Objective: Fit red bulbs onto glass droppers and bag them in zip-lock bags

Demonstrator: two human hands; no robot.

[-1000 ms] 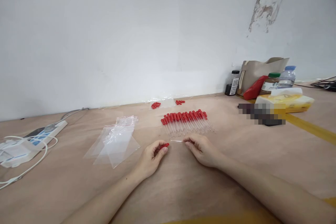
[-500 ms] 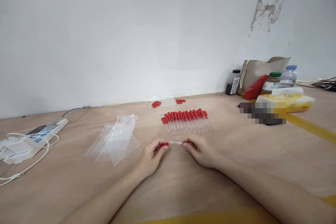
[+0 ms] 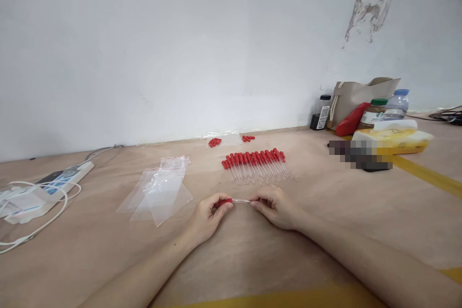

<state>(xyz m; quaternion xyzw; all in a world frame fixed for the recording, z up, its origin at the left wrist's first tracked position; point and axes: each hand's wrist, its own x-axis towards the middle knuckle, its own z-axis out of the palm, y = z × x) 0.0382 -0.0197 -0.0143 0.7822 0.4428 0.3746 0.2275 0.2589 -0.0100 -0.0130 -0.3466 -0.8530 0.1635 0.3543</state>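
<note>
While a red bulb [image 3: 225,202] is pinched in the left hand [image 3: 210,218], a clear tube [image 3: 241,201] spanning the gap between is gripped by the right hand [image 3: 276,207].

On the far right, a green-lidded jar [image 3: 374,113] is carrying a pale label [image 3: 368,117] with a round green emblem [image 3: 380,116] resembling the Starbucks mark; the lettering beside it is appearing too small to read. Left of the jar, a black-capped bottle [image 3: 320,114] is wearing a white label [image 3: 324,118] whose fine dark print is blurring beyond reading; nearer, a yellow-and-white soft pack [image 3: 393,141] is showing printed patterns, but no word is coming through clearly.
</note>
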